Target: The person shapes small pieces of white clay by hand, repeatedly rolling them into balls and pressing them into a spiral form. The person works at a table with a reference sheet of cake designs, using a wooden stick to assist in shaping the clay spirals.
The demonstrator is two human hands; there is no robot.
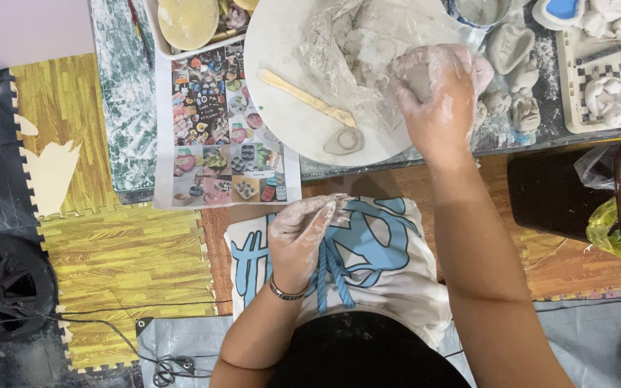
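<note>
My right hand (436,90), coated in pale clay, is closed on a lump of grey clay (417,77) at the right edge of a round white board (282,50). Crumpled clear plastic (353,43) holding more clay lies on that board. A wooden modelling tool (307,98) rests across the board, with a small flattened clay piece (344,140) by its tip. My left hand (300,237), also clay-covered, hovers over my lap above a white apron with blue print (375,251); its fingers are curled and pinched together, and I cannot tell whether they hold a bit of clay.
A printed sheet of colourful pictures (221,136) hangs over the table edge at left. Small clay figures (512,79) and a chequered tray (605,93) sit at right. A dark bin with a green bag (616,215) stands to the right. A black fan (5,284) lies on yellow floor mats.
</note>
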